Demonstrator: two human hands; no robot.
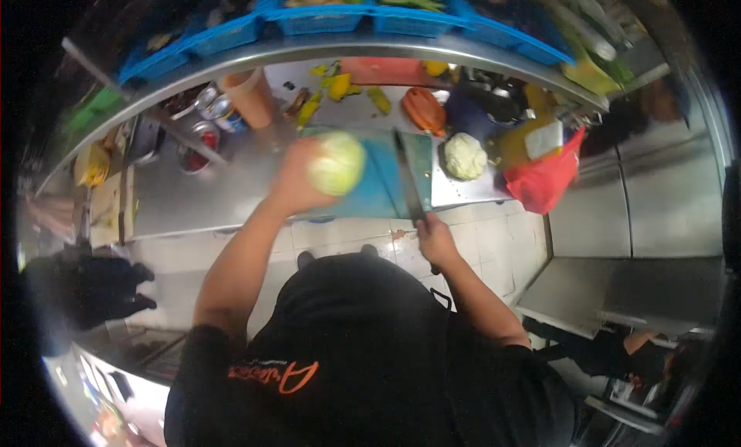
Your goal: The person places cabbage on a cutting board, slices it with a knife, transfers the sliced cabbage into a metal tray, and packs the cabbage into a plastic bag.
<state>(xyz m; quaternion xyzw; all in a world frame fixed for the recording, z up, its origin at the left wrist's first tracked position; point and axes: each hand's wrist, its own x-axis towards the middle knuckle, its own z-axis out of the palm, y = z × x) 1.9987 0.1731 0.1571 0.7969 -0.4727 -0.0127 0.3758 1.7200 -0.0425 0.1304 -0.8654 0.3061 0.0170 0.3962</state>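
Note:
My left hand (pixel 297 177) grips a round pale green cabbage (pixel 337 164) from its left side, over the left part of a blue-green cutting board (pixel 378 177); both are blurred by motion. In my right hand (pixel 437 240) is the handle of a large knife (pixel 409 177), at the board's front right edge. The blade points away from me across the right part of the board. Just right of the board sits a whitish cauliflower (pixel 465 156). Behind the board lies an orange piece (pixel 424 110), which looks like cut pumpkin.
Yellow-green scraps (pixel 340 86) lie behind the board. A tall orange container (pixel 249 100) and a red-filled bowl (pixel 199 146) stand left; a red bag (pixel 546 173) hangs right. Blue baskets (pixel 320 20) line the shelf above. People in dark clothes (pixel 85 289) appear at both sides.

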